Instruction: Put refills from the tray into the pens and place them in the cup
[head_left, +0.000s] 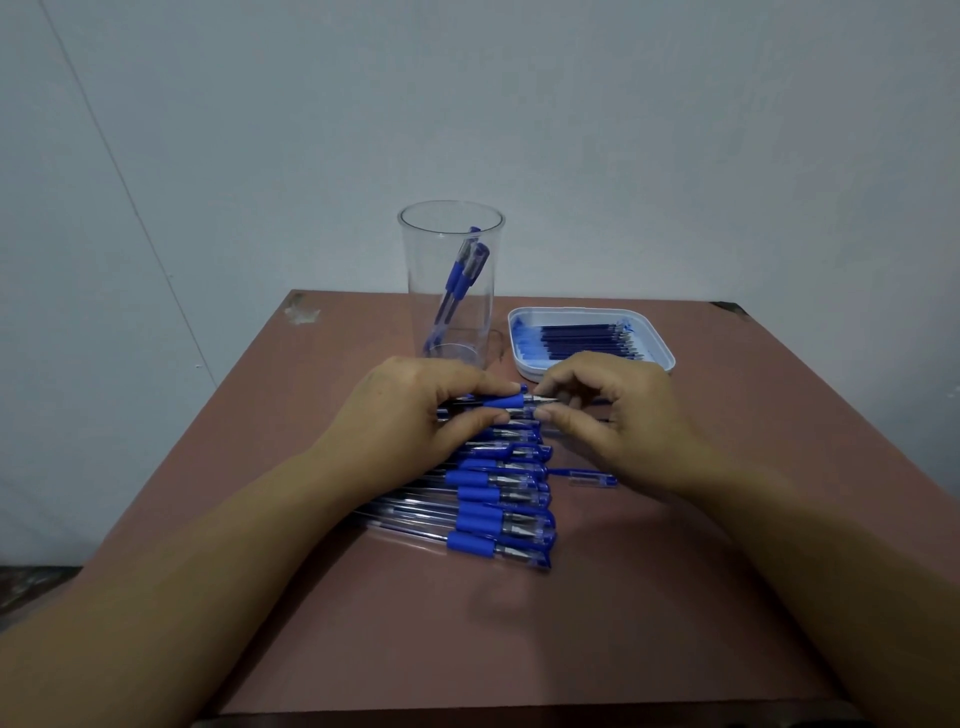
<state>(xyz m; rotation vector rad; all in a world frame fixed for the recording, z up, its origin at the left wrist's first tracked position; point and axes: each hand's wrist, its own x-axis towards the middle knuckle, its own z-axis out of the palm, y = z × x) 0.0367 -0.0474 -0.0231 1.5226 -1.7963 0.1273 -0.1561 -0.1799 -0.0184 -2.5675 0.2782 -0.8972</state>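
A clear pen with a blue grip (506, 401) is held level above the table, its tip pointing right. My left hand (415, 415) grips its barrel. My right hand (608, 410) pinches the tip end between thumb and forefinger. Below them lies a row of several clear pens with blue grips and caps (493, 499). A tall clear cup (451, 286) behind my left hand holds two blue pens upright. To its right a white tray (655, 343) holds several dark blue refills (582, 340).
One loose blue pen cap (589, 477) lies on the table right of the pen row. The brown table (753, 467) ends at a near edge below my forearms; a pale wall stands behind it.
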